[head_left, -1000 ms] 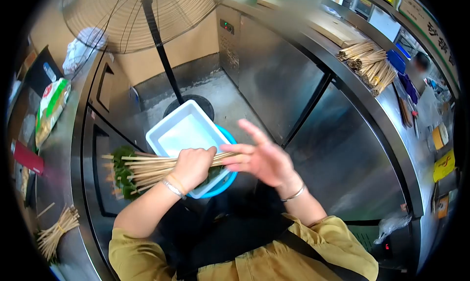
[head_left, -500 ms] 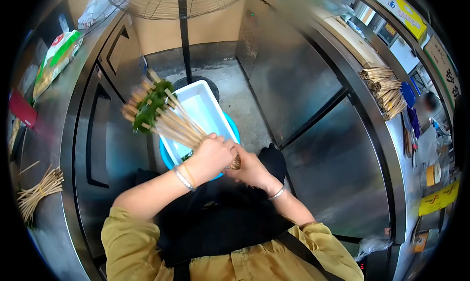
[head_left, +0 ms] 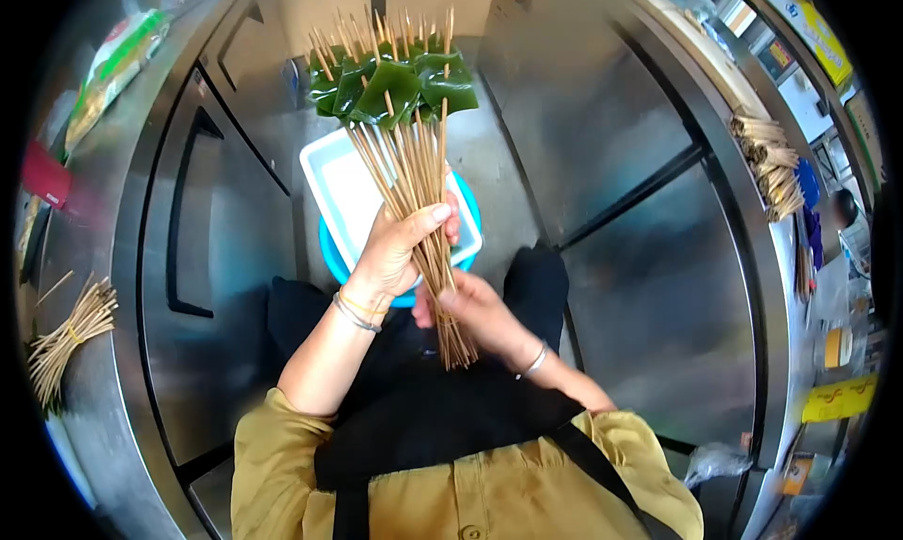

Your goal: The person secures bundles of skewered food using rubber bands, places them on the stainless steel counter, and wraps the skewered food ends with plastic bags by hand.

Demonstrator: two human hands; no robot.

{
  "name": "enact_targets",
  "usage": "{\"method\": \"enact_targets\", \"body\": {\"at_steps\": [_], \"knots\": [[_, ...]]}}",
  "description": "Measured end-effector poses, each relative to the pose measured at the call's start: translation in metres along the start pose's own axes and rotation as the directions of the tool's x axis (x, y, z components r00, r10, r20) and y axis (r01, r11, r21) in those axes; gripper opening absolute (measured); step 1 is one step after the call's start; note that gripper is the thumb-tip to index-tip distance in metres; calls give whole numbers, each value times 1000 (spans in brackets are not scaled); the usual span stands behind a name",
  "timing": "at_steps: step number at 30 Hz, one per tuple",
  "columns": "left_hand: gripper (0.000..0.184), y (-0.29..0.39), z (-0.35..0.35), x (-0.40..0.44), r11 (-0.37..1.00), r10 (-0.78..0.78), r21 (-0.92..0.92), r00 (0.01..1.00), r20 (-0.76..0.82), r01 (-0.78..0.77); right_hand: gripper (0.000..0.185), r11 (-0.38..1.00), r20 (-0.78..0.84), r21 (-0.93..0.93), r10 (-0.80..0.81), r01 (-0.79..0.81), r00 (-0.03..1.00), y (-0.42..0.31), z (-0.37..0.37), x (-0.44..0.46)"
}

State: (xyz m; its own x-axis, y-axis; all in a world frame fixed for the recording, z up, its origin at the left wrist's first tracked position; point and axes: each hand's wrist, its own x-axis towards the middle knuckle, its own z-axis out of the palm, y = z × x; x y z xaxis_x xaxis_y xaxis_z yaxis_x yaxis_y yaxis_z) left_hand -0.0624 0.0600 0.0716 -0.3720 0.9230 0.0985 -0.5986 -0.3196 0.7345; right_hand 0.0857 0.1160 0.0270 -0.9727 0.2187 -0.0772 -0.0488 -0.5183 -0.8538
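Observation:
My left hand (head_left: 393, 250) is wrapped around the middle of a bundle of wooden skewers (head_left: 425, 184), its thumb across the front. Dark green, glossy kelp-like squares (head_left: 393, 90) are threaded near the upper ends, and the pointed tips stick out above them. Lower on the bundle, my right hand (head_left: 478, 312) closes around the sticks from the right, slightly blurred. Below its fingers the bare stick ends fan out. Behind the bundle, a white tray (head_left: 331, 178) rests on a round blue basin (head_left: 331, 258) between my knees.
Steel cabinets (head_left: 235, 230) stand on the left, with more steel doors (head_left: 658, 295) on the right. A tied skewer bundle (head_left: 73, 338) lies on the left counter. Several stick bundles (head_left: 769, 164) lie on the right counter, near a wooden board (head_left: 701, 51).
The skewer bundle has swung from leaning left to nearly upright, its green squares now facing me. My left hand has turned over around the sticks; my right hand has moved lower.

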Motion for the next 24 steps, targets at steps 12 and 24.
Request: {"method": "enact_targets", "body": {"at_steps": [12, 24], "knots": [[55, -14, 4, -16, 996, -93, 13, 995, -23, 93, 37, 905, 347, 315, 170, -285, 922, 33, -27, -28], [52, -15, 15, -13, 994, -96, 57, 995, 22, 95, 46, 963, 263, -73, 270, -260, 926, 1, -18, -36]]}}
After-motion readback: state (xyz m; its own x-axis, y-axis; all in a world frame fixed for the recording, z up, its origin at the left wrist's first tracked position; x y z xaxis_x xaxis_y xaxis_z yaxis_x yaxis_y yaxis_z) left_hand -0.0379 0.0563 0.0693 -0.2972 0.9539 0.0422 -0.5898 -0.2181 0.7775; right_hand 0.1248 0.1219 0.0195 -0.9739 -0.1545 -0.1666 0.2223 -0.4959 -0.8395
